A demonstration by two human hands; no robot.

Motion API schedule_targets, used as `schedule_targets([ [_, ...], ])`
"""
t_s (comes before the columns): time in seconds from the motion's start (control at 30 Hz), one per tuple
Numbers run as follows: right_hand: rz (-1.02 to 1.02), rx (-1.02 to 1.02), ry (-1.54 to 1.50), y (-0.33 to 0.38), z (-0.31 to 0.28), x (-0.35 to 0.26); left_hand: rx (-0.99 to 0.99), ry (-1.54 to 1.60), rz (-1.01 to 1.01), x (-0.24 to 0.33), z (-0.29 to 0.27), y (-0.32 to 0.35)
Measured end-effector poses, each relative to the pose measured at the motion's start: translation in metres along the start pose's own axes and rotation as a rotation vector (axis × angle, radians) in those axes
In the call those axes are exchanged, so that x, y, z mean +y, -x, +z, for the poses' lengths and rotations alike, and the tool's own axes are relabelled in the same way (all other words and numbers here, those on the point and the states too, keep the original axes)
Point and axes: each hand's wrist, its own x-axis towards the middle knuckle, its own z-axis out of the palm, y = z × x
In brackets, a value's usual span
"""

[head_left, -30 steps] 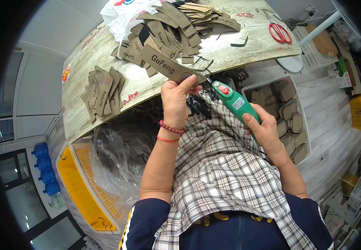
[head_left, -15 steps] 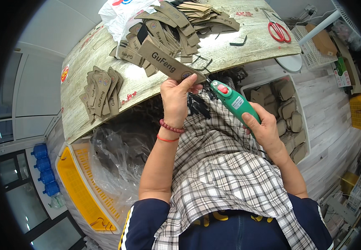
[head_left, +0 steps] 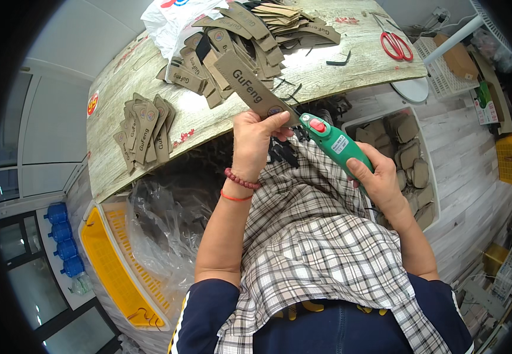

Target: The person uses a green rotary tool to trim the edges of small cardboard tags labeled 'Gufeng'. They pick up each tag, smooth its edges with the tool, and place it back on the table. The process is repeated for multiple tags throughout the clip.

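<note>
Pinching brown strip (head_left: 245, 82) by its lower right end in closed left hand (head_left: 254, 131), over front edge of surface (head_left: 362, 66), near piled strips (head_left: 266, 43) — gripping green tool (head_left: 334, 143) in right hand (head_left: 378, 176), wrapped around body, with nose just beside that same end

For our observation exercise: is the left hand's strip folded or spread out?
Spread out: the brown strip extends straight beyond the left hand, no fold visible.

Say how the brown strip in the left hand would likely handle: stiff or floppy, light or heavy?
The brown strip is probably fairly stiff: the left hand grips one end and the rest juts out without visible sagging. It looks thin, so likely light. Being flat, it seems unlikely to roll.
</note>
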Motion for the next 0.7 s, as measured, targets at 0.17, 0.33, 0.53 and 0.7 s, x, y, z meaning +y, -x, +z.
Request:
schedule_targets([
  [0.17, -0.006, -0.007, 0.021, -0.003, -0.001, -0.001, -0.010, -0.001, -0.020, -0.004, 0.004, 0.003],
  [0.33, -0.014, -0.009, -0.034, -0.010, 0.007, 0.000, -0.024, -0.022, -0.020, -0.015, 0.002, 0.006],
  [0.53, 0.023, 0.040, -0.133, -0.013, 0.015, 0.006, 0.339, 0.308, 0.214, -0.008, -0.032, 0.001],
  [0.7, 0.032, 0.040, -0.111, -0.010, 0.012, 0.011, 0.491, 0.697, 0.239, 0.016, -0.118, -0.046],
])
